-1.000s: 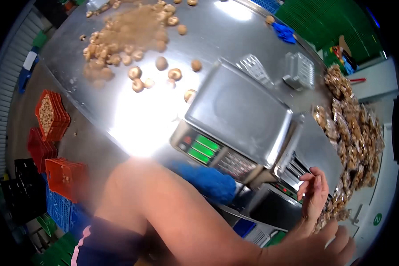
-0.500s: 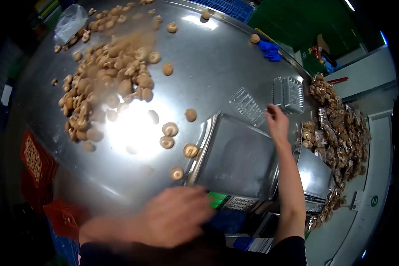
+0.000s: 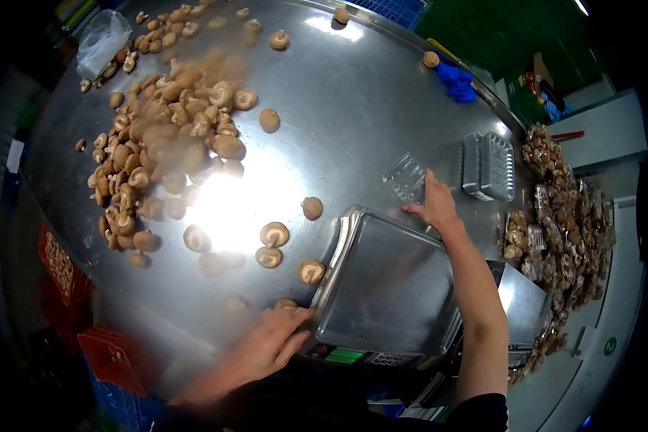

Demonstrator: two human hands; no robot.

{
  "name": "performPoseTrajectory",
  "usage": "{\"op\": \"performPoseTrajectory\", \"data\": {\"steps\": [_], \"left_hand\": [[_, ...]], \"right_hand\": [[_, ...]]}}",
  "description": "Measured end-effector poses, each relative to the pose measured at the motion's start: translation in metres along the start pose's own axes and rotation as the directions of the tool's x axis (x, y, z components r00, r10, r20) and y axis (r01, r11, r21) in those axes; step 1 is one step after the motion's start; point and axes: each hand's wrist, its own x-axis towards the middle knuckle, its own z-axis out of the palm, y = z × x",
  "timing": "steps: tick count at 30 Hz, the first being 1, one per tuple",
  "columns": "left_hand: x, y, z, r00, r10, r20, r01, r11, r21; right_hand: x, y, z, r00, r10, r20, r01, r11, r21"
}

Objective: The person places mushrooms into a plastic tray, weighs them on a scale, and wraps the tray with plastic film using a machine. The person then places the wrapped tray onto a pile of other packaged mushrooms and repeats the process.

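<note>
My right hand (image 3: 436, 204) has its thumb and fingers around the near right end of a clear plastic tray (image 3: 405, 177), just beyond the scale's far edge. The fingers hide part of that tray. Left of the scale platform (image 3: 392, 281), my left hand (image 3: 268, 344) is open, its fingers stretched out over the steel table. Its fingertips come right up to a shiitake mushroom (image 3: 286, 304), partly covered by them, and to the scale's left edge. Other loose mushrooms (image 3: 274, 234) lie a little farther off, one of them (image 3: 311, 271) against the scale's side.
A big mushroom heap (image 3: 165, 129) spreads over the left of the steel table (image 3: 338, 108), with a clear bag (image 3: 102, 45) behind. Stacked clear trays (image 3: 488, 167) stand right of my right hand. Packed mushrooms (image 3: 561, 237) pile up at far right. Red crates (image 3: 111, 356) sit lower left.
My right hand has come down onto the clear tray, which has shifted slightly. My left hand has moved left, off the scale's front, to the mushroom beside it. The view has shifted a little.
</note>
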Motion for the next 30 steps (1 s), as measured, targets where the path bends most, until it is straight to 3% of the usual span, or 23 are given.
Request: {"op": "performPoseTrajectory", "data": {"steps": [3, 8, 12, 15, 18, 20, 21, 22, 24, 26, 27, 28, 29, 30], "left_hand": [[0.004, -0.001, -0.005, 1.0, -0.017, 0.021, 0.018, 1.0, -0.012], [0.003, -0.002, -0.008, 0.989, -0.128, 0.069, 0.128, 0.992, -0.002], [0.006, 0.0, -0.001, 0.997, -0.072, 0.042, 0.072, 0.997, -0.009], [0.007, 0.006, -0.002, 0.998, -0.033, 0.057, 0.032, 0.999, 0.01], [0.006, 0.007, -0.01, 0.999, -0.025, 0.048, 0.024, 1.0, 0.011], [0.008, 0.004, -0.019, 0.997, -0.071, -0.004, 0.071, 0.997, -0.035], [0.011, 0.002, -0.023, 0.992, -0.12, -0.044, 0.113, 0.983, -0.144], [0.016, -0.004, -0.026, 0.981, -0.175, -0.084, 0.149, 0.957, -0.25], [0.034, -0.016, -0.024, 0.966, -0.168, -0.196, 0.051, 0.869, -0.492], [0.057, -0.013, -0.028, 0.932, -0.227, -0.282, -0.008, 0.766, -0.643], [0.064, -0.02, -0.028, 0.923, -0.243, -0.299, -0.007, 0.765, -0.644], [0.07, -0.026, -0.029, 0.914, -0.258, -0.314, -0.007, 0.763, -0.647], [0.073, -0.024, -0.037, 0.874, -0.414, -0.254, 0.057, 0.607, -0.792], [0.071, -0.032, -0.043, 0.848, -0.458, -0.266, 0.113, 0.646, -0.755]], "right_hand": [[-0.002, 0.006, 0.011, 0.991, -0.118, -0.066, 0.113, 0.991, -0.076], [0.001, -0.001, -0.001, 1.0, -0.005, 0.016, 0.006, 1.0, -0.016], [-0.003, -0.012, -0.008, 0.999, 0.044, 0.016, -0.043, 0.996, -0.08], [-0.006, -0.016, -0.011, 1.0, -0.009, -0.009, 0.007, 0.98, -0.2], [-0.009, -0.026, -0.044, 0.996, -0.042, -0.072, 0.028, 0.981, -0.193], [-0.018, -0.047, -0.085, 0.962, -0.143, -0.231, 0.134, 0.99, -0.051], [-0.025, -0.061, -0.106, 0.934, -0.184, -0.307, 0.199, 0.98, 0.016], [-0.034, -0.08, -0.126, 0.942, -0.216, -0.256, 0.265, 0.948, 0.175], [-0.052, -0.127, -0.145, 0.935, -0.313, -0.168, 0.355, 0.801, 0.482], [-0.067, -0.166, -0.127, 0.859, -0.511, -0.037, 0.297, 0.438, 0.848], [-0.081, -0.192, -0.12, 0.791, -0.609, 0.061, 0.086, 0.21, 0.974], [-0.09, -0.214, -0.115, 0.69, -0.714, 0.121, -0.172, 0.001, 0.985], [-0.09, -0.224, -0.105, 0.7, -0.705, 0.114, -0.23, -0.071, 0.971], [-0.086, -0.233, -0.089, 0.711, -0.694, 0.11, -0.288, -0.145, 0.946]]}}
